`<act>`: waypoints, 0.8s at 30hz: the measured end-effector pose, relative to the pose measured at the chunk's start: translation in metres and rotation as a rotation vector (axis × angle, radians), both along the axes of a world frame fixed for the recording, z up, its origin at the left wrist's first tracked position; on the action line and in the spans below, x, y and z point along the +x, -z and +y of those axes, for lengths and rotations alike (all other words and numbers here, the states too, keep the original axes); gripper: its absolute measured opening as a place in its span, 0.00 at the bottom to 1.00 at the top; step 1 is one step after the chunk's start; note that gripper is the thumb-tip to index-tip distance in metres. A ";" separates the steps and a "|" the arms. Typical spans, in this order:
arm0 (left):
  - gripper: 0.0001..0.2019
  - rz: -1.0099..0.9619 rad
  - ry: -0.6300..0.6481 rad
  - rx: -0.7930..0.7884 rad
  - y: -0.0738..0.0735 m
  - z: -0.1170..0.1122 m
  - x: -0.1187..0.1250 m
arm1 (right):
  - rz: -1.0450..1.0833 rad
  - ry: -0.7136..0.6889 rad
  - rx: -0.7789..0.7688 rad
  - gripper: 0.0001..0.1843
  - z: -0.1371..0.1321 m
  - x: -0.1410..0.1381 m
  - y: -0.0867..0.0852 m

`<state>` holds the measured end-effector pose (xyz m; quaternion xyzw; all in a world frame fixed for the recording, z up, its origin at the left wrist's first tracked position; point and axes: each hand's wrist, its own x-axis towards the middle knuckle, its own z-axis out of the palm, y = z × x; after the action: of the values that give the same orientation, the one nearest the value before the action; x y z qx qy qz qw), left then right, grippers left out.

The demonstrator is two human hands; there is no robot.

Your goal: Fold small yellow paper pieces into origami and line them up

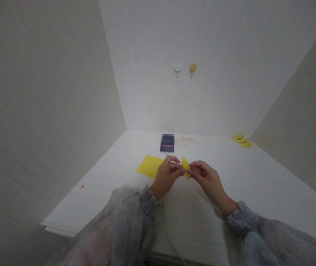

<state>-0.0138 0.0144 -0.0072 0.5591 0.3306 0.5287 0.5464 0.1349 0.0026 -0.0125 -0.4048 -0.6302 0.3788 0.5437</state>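
A small folded piece of yellow paper (pixel 185 163) is pinched between both hands above the middle of the table. My left hand (pixel 169 171) grips it from the left with thumb and fingers, a ring on one finger. From the right, my right hand (pixel 205 178) holds the other side between thumb and fingertips. Under and beside my left hand lies a flat yellow sheet of paper (pixel 149 165), partly covered by that hand. The exact folds of the held piece are too small to make out.
A phone (pixel 167 143) stands near the back wall, with a white cable (pixel 167 221) running toward the front edge. Several folded yellow paper pieces (pixel 242 140) sit at the back right. A small orange bit (pixel 82 186) lies at left. Walls enclose the table (pixel 263 192) on three sides.
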 end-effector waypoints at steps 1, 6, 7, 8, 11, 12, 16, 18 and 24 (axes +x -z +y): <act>0.16 0.035 -0.012 0.022 0.000 0.000 0.000 | 0.036 -0.020 -0.034 0.12 0.000 0.000 -0.001; 0.11 0.202 -0.050 0.138 0.003 0.000 -0.003 | 0.156 -0.097 -0.136 0.12 -0.001 -0.002 -0.007; 0.10 0.210 -0.037 0.145 0.003 0.000 -0.003 | 0.165 -0.112 -0.148 0.12 -0.002 -0.002 -0.008; 0.10 0.203 -0.023 0.144 0.004 -0.001 -0.003 | 0.169 -0.126 -0.159 0.11 -0.002 -0.002 -0.008; 0.10 0.123 0.009 0.123 0.006 -0.001 -0.003 | 0.171 -0.143 -0.178 0.09 -0.001 -0.001 -0.007; 0.10 0.091 0.022 0.115 0.006 0.000 -0.003 | 0.170 -0.141 -0.175 0.08 -0.001 0.000 -0.006; 0.08 0.017 0.070 0.091 0.004 0.000 -0.002 | 0.175 -0.137 -0.123 0.05 0.000 0.003 -0.003; 0.07 0.022 0.087 0.080 0.002 0.000 -0.003 | 0.186 -0.147 -0.093 0.03 0.001 0.004 -0.001; 0.09 0.055 0.129 0.080 -0.001 -0.002 -0.006 | 0.225 -0.193 -0.038 0.03 0.001 0.006 0.001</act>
<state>-0.0195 0.0122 -0.0065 0.6151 0.2871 0.4895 0.5473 0.1410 0.0033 -0.0137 -0.3075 -0.5938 0.4844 0.5641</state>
